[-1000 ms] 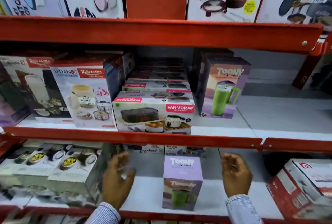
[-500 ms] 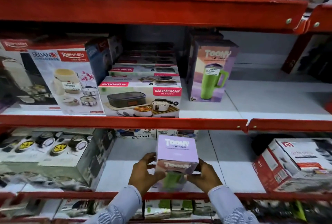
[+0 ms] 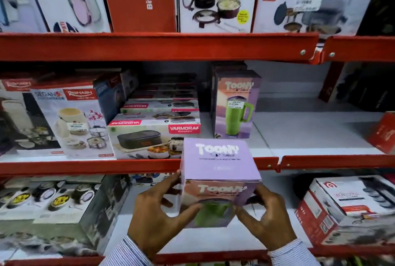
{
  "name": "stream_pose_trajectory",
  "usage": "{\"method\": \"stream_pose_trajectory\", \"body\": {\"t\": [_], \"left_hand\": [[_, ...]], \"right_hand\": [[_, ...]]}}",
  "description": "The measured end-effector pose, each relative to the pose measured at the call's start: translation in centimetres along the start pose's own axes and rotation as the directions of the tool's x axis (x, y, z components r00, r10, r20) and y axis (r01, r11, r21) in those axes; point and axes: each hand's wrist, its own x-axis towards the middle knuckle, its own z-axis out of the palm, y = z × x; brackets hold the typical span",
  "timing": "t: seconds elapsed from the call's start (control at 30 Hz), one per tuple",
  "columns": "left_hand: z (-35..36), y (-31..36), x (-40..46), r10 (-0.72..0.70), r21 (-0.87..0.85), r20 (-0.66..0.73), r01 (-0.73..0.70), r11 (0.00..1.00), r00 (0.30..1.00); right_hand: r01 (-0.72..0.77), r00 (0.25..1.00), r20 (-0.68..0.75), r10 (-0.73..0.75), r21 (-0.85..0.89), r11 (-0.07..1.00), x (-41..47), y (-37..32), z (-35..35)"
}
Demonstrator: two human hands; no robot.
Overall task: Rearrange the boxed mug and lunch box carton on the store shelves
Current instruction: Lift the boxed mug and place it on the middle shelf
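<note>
A purple Toony mug box with a green mug pictured on its front is lifted off the lower shelf, its top in front of the middle shelf's red rail. My left hand grips its left side and my right hand grips its right side, thumbs on the front face. A second Toony mug box stands upright on the middle shelf. Left of it lies a stack of flat Varmora lunch box cartons, the front one showing a grey lunch box.
Rishabh boxes fill the middle shelf's left. White shelf board lies right of the standing mug box. The lower shelf holds a tiffin carton at left and a red-and-white carton at right. BiteBuddy boxes line the top shelf.
My hands closed on the mug box standing on the lower shelf, then raised it toward the middle shelf's rail. The view tilted up.
</note>
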Motion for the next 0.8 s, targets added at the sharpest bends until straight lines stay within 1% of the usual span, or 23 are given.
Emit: {"method": "stream_pose_trajectory", "body": {"t": [0.07, 0.17, 0.23, 0.3, 0.37, 0.43, 0.57, 0.67, 0.8], "left_hand": [[-0.3, 2.6, 1.2, 0.107, 0.001, -0.075, -0.108, 0.994, 0.991], [0.4, 5.5, 3.2, 0.236, 0.002, -0.170, -0.239, 0.971, 0.957], [1.2, 7.1, 4.9, 0.296, -0.004, -0.196, -0.302, 0.953, 0.935], [2.2, 8.1, 6.7, 0.326, -0.020, -0.187, -0.336, 0.942, 0.927], [3.5, 8.5, 8.5, 0.325, -0.048, -0.148, -0.335, 0.941, 0.934], [5.1, 8.3, 9.9, 0.295, -0.041, -0.128, -0.302, 0.952, 0.947], [7.2, 7.0, 12.1, 0.208, -0.044, -0.107, -0.213, 0.976, 0.972], [8.7, 6.9, 13.5, 0.157, -0.029, -0.108, -0.161, 0.987, 0.982], [9.8, 6.6, 14.8, 0.088, -0.054, -0.071, -0.092, 0.994, 0.994]], "right_hand": [[0.126, 0.987, -0.103, -0.126, -0.012, 0.992, 0.9, -1.6, -1.8], [0.264, 0.935, -0.229, -0.271, -0.065, 0.962, 2.8, -3.5, -4.5], [0.345, 0.892, -0.264, -0.366, -0.125, 0.930, 4.2, -4.3, -5.9], [0.383, 0.870, -0.276, -0.409, -0.144, 0.912, 5.8, -4.1, -7.1], [0.370, 0.883, -0.258, -0.391, -0.127, 0.920, 7.6, -3.1, -8.0], [0.323, 0.915, -0.222, -0.338, -0.101, 0.941, 9.2, -1.6, -8.7], [0.153, 0.983, -0.082, -0.162, -0.104, 0.983, 11.8, 0.6, -8.4], [0.073, 0.997, -0.028, -0.077, -0.114, 0.991, 13.4, 2.4, -8.1], [0.046, 0.999, 0.004, -0.046, -0.157, 0.987, 14.9, 5.0, -7.6]]}}
